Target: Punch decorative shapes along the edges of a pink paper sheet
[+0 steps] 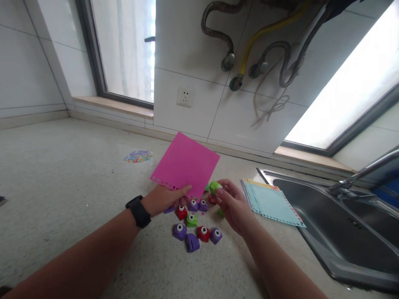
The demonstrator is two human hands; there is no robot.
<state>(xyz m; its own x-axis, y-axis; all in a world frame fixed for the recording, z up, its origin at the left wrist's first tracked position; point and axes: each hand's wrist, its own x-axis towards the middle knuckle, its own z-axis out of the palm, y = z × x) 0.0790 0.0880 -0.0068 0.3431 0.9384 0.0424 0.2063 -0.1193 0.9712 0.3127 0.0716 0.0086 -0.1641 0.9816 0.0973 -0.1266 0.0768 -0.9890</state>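
Pink paper is up in front of us, and we have a row of little cut-outs along the near edge of the sheet (187,164), while its far edge and right edge look whole. One side done, we'd judge, and the rest left to do if every side is meant to match. Our left hand (163,199) is closed on the near corner, thumb on top, fingers tucked below. Over on the right, our right hand (233,204) has its fingertips pinched around a green punch (214,187), just beside the sheet's right edge; whether the two touch, we can't tell.

Nearer to us on the counter (93,195) sit more punches, a purple punch (180,231) and a red punch (203,234) among them. And look right: a stack of papers (276,203) by the sink (314,199), edges already nibbled with shapes, seemingly finished. Far left, a patch of coloured scraps (139,156) lies on the counter.
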